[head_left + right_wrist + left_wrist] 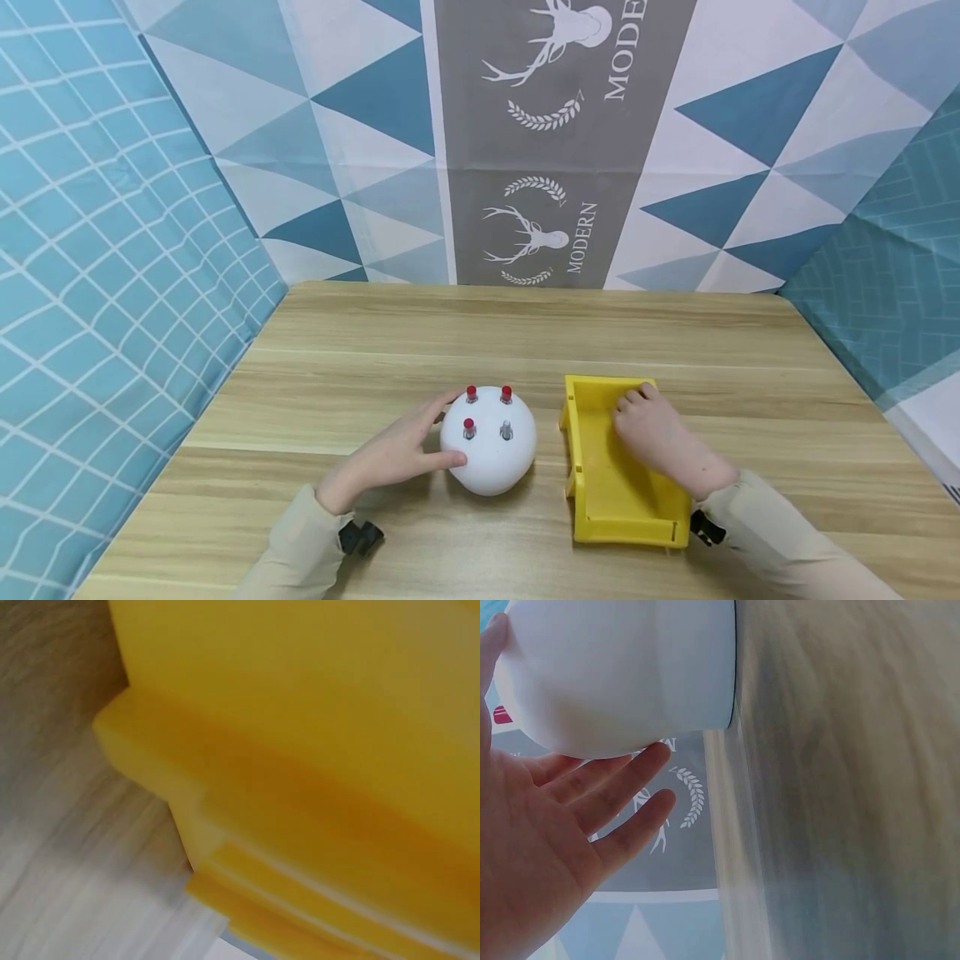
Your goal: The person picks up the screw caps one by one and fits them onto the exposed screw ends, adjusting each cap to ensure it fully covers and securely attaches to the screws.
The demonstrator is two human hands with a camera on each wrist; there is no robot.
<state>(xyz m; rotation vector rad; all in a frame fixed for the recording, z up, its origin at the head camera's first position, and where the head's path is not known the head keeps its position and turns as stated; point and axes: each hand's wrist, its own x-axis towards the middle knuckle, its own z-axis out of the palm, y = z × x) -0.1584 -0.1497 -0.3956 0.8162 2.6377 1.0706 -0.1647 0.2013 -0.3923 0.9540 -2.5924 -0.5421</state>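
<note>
A white rounded block (489, 462) stands on the table, its top carrying three red-capped posts (468, 427) and one bare silvery post (506, 430). My left hand (408, 446) holds it from the left, thumb on the near side and fingers round the far side. In the left wrist view, fingers (622, 787) lie along the smooth white side, the little finger standing off. My right hand (652, 429) reaches into a yellow bin (600, 467), fingers curled down near its far right part. I cannot tell whether those fingers hold anything. Only the yellow bin (300, 750) and tabletop show in the right wrist view.
The wood-grain table (337, 358) extends around both things. Behind it hangs a patterned cloth (525, 150) with deer-head prints. A blue tiled-pattern cloth (97, 250) borders the left side, and a teal one (900, 275) the right.
</note>
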